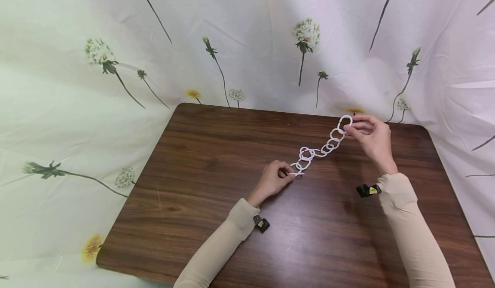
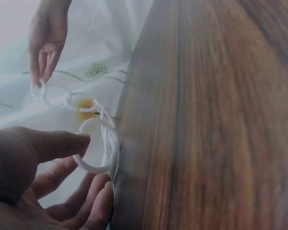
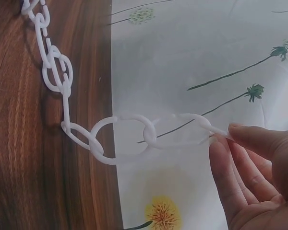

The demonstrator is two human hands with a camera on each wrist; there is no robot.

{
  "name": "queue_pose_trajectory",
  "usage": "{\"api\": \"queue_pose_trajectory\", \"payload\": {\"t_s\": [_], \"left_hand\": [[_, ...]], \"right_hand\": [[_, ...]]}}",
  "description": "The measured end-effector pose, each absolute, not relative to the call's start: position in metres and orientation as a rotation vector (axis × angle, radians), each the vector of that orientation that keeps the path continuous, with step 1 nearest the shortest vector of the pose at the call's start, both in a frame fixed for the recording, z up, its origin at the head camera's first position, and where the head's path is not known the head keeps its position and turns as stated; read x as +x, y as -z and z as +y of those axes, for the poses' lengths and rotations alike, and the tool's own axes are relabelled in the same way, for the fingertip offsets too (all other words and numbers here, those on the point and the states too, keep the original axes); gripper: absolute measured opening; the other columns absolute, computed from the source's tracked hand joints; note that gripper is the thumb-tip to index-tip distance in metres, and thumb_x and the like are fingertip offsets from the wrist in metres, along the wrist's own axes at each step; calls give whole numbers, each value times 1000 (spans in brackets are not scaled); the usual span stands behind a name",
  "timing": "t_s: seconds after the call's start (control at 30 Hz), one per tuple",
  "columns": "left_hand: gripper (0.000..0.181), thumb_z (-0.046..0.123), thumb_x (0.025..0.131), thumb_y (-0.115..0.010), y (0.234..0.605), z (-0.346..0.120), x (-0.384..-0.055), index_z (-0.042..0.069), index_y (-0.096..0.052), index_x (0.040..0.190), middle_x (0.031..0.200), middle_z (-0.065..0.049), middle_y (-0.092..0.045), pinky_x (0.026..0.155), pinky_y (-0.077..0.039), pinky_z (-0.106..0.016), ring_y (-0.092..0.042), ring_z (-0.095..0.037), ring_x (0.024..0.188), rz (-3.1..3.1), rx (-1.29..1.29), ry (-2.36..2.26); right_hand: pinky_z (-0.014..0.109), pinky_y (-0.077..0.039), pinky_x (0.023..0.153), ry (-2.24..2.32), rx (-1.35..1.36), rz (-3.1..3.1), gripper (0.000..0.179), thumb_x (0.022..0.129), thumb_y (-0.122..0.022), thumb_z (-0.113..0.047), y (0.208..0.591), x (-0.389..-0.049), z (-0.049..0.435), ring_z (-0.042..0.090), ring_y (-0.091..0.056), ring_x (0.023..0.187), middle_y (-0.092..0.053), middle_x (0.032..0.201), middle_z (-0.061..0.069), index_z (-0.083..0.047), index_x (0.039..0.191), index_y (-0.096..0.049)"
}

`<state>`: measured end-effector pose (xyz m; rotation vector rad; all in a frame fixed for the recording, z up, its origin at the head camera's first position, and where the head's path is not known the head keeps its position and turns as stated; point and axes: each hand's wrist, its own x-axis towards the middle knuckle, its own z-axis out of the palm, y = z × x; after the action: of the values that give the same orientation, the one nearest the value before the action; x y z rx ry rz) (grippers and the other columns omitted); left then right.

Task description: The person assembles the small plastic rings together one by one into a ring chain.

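Note:
A chain of several white plastic rings [image 1: 335, 138] stretches between the two hands, rising toward the right. My right hand [image 1: 373, 139] pinches the end ring between thumb and fingertips, lifted over the table's far right part. At the lower end, my left hand [image 1: 273, 178] pinches another white ring [image 2: 98, 167] between thumb and finger, close to the tabletop. The right wrist view shows the linked rings [image 3: 122, 139] sagging from the right fingertips, with the farther links bunched together. Some rings overlap near the middle, so their exact linking is hard to tell.
A brown wood-grain table [image 1: 209, 150] with rounded corners lies under both hands. Behind and beside it hangs a white cloth [image 1: 255, 43] printed with dandelions. Black wrist cameras [image 1: 262, 223] sit on both beige sleeves [image 1: 220, 245].

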<state>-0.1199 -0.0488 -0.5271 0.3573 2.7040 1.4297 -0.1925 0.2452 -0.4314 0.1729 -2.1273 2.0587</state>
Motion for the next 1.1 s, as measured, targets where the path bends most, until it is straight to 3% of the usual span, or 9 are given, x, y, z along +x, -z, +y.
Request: {"api": "queue_pose_trajectory", "payload": {"t_s": [0.3, 0.4, 0.77, 0.93, 1.1], "left_hand": [[7, 5, 91, -78, 527, -58, -126, 3, -76, 97, 94, -14, -79, 66, -56, -14, -76, -25, 77, 2674, 368, -1616], [7, 5, 91, -79, 528, -62, -128, 3, -77, 97, 95, -14, -79, 68, -57, -14, -76, -25, 78, 2664, 365, -1659], [17, -4, 87, -78, 520, -81, -128, -2, -75, 103, 101, -20, -78, 82, -66, -37, -75, -27, 87, 2518, 284, -1842], [13, 1, 91, -76, 521, -89, -130, 0, -75, 104, 104, -19, -78, 83, -65, -31, -76, -25, 91, 2552, 225, -1832], [18, -8, 87, -75, 522, -96, -131, 0, -76, 103, 104, -21, -77, 78, -65, -28, -78, -31, 90, 2587, 135, -1855]], "right_hand": [[20, -62, 64, -2078, 179, -2098, 32, 87, -73, 15, 434, -194, 250, 4, -76, 68, -79, 80, -7, -11, 106, -70], [20, -63, 63, -2102, 174, -2076, 30, 87, -72, 16, 434, -194, 251, 4, -76, 68, -79, 80, -6, -2, 110, -69], [23, -63, 65, -2167, 150, -2016, 28, 87, -72, 16, 436, -192, 260, 7, -77, 69, -80, 81, -3, -3, 108, -69], [22, -63, 64, -2168, 140, -2006, 28, 87, -71, 18, 437, -190, 263, 7, -76, 67, -79, 80, -3, 0, 108, -68], [23, -63, 64, -2176, 126, -1989, 27, 87, -70, 19, 439, -188, 267, 7, -77, 66, -79, 80, -2, 5, 110, -66]]}}
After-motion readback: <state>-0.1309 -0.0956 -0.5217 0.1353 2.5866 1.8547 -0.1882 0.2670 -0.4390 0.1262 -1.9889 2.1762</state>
